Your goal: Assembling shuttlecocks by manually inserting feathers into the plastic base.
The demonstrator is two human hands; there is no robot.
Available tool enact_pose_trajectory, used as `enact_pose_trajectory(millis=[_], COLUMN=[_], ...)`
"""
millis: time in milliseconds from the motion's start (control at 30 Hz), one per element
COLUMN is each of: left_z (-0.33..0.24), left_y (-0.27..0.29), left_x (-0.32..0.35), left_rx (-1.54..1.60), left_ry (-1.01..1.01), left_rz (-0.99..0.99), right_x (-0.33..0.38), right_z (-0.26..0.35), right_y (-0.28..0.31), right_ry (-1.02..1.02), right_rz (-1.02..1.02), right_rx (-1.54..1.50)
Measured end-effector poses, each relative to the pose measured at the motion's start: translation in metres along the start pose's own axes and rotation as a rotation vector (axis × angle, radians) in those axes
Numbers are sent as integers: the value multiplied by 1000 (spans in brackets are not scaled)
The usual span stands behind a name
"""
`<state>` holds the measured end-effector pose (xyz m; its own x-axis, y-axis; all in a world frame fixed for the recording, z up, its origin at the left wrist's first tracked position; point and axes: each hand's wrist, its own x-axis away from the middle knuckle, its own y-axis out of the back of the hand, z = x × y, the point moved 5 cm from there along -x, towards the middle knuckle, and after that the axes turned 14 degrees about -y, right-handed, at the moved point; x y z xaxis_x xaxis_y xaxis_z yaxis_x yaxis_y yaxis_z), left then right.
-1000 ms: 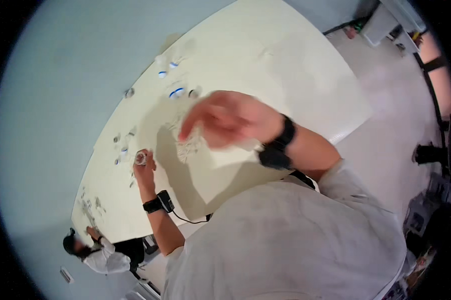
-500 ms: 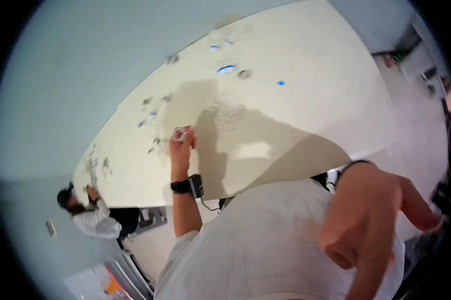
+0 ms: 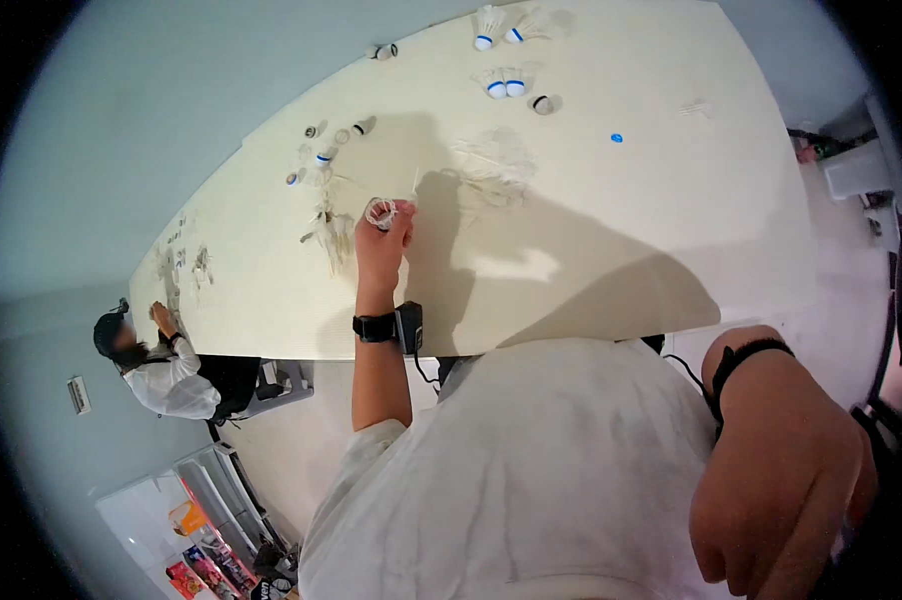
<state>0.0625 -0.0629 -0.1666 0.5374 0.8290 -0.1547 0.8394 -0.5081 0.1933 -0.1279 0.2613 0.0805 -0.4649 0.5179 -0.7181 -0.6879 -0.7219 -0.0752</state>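
Over the pale bench [image 3: 631,60], in the head view, the left hand [image 3: 379,250] has its grip closed around a whitish ring [image 3: 380,211], seen nearly end-on; the fingers cover its lower side, so how deep it runs cannot be told. A thin white sliver [image 3: 415,182] stands up by the fingertips, and whether they pinch it is unclear. At the lower right, the right hand [image 3: 776,500] hangs off the bench before the shirt [image 3: 531,470], back toward the camera, fingers pointing down; they are partly hidden behind the hand, and I cannot tell how far open this grip is or whether it has hold of anything. Just left of the left hand lie feathers [image 3: 333,238], some overlapped by it, too tangled to count. Beyond it, a second heap [image 3: 496,170] lies partly in shadow, its outlines washed out. Farther up are blue-banded shuttlecocks [image 3: 506,86], the topmost near the bench's curved edge, and to their right a small blue piece [image 3: 616,138] of unclear kind. At far left a co-worker [image 3: 171,375] reaches over small parts [image 3: 179,250] too tiny to make out.
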Motion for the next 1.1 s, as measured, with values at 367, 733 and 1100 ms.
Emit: enact_pose_trajectory(millis=[367, 733, 1100], left_z=[11, 21, 84], left_y=[-13, -6, 264], left_x=[-2, 1, 84], left_rx=[-88, -88, -228], left_ry=[22, 10, -141], left_rz=[-35, -41, -859], right_x=[-7, -18, -26], right_z=[-4, -41, -56], right_y=[3, 18, 25], right_ry=[-28, -126, -110], right_rz=[-13, 63, 85], right_rx=[-37, -191, -275])
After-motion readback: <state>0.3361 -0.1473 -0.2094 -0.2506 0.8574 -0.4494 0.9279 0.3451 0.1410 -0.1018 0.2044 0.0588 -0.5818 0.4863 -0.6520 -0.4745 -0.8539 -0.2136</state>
